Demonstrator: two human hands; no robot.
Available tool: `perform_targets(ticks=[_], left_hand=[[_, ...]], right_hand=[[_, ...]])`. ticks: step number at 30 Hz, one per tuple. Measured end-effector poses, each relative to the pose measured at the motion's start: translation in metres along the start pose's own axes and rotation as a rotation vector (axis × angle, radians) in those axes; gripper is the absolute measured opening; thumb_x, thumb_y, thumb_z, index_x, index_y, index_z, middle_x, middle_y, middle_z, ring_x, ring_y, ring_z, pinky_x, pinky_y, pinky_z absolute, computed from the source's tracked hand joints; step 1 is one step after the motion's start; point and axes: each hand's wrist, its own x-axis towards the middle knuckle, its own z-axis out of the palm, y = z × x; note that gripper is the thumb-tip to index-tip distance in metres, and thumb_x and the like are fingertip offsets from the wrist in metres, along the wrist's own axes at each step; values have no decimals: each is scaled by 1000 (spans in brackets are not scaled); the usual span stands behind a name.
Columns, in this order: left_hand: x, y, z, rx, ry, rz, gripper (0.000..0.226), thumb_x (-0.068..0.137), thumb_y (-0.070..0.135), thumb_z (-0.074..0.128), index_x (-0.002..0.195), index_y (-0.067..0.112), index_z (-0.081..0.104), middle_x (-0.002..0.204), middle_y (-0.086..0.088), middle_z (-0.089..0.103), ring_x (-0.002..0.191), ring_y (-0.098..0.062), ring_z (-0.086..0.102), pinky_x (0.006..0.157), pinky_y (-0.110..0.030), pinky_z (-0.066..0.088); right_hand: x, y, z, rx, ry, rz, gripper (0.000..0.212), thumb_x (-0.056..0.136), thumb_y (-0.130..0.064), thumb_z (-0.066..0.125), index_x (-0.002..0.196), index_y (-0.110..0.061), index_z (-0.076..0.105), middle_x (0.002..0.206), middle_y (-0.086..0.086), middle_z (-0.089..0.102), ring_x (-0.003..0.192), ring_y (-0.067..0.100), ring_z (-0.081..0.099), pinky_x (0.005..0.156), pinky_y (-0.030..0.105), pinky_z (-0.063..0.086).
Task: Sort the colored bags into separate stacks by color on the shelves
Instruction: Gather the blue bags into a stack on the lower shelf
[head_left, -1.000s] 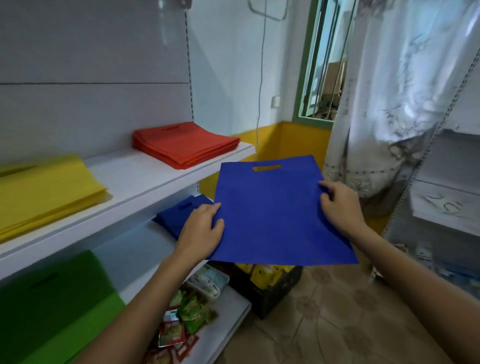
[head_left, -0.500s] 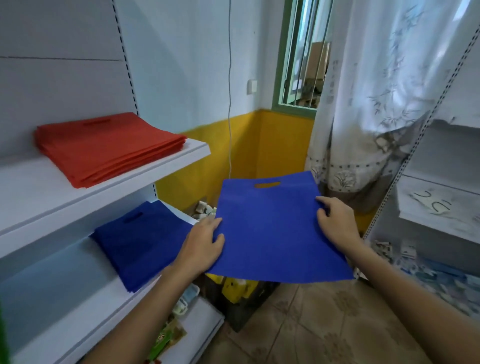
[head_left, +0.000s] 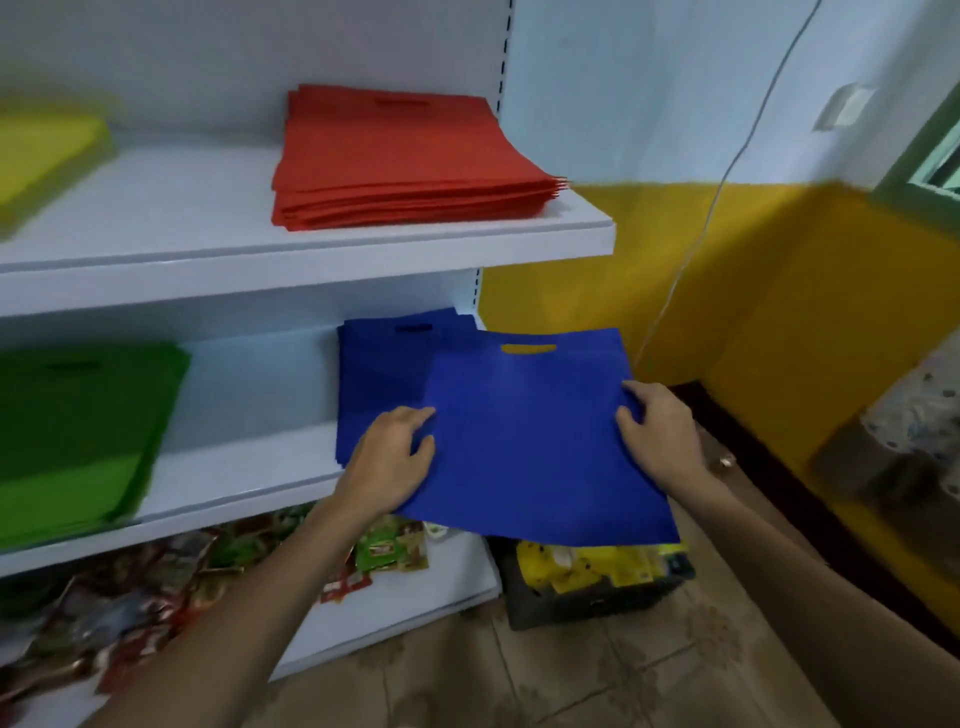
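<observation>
Four colour stacks are already sitting shelved; both hands, left hand (head_left: 392, 457) and right hand (head_left: 657, 434), are gripping one blue bag (head_left: 530, 441), its blue stack (head_left: 384, 364) lying at ten o'clock.

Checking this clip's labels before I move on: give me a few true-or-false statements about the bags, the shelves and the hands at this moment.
1. Both hands hold one blue bag. True: the left hand grips its left edge, the right hand its right edge.
2. The red stack lies on the same shelf as the blue stack. False: red is on the upper shelf, the blue stack on the shelf below.
3. The green stack shares a shelf with the blue stack. True.
4. The held bag already lies flat on the blue stack. False: it overlaps the stack's right side only, and most of it hangs out past the shelf.
5. The yellow stack sits left of the red stack. True.
</observation>
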Motion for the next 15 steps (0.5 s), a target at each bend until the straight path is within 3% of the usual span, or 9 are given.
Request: perform_targets(ticks=[4,8,15], left_hand=[[15,-47,-3,81,50,-102,43,94,17,46,137,9,42,135,-9,47,124,-24,43,101,-27,31],[47,-92,4,154,81,-143,46,94,19,48,138,7,40,134,-9,48,122,-24,43,100,-25,30],[94,-167,41,237,107,-190,48,92,20,49,138,7,40,136,-10,47,120,-28,44,102,-32,33]], right_hand=[[45,-24,60,4,-113,-174,44,95,-14,47,136,-3,40,132,15,47,119,28,45,96,31,35],[92,-35,121,-6,-155,-303,47,95,-16,46,139,-4,34,133,17,42,118,30,42,96,37,36],[154,-37,220,-94,-178,-383,52,95,-16,47,142,-1,29,138,18,37,120,34,42,92,42,41]])
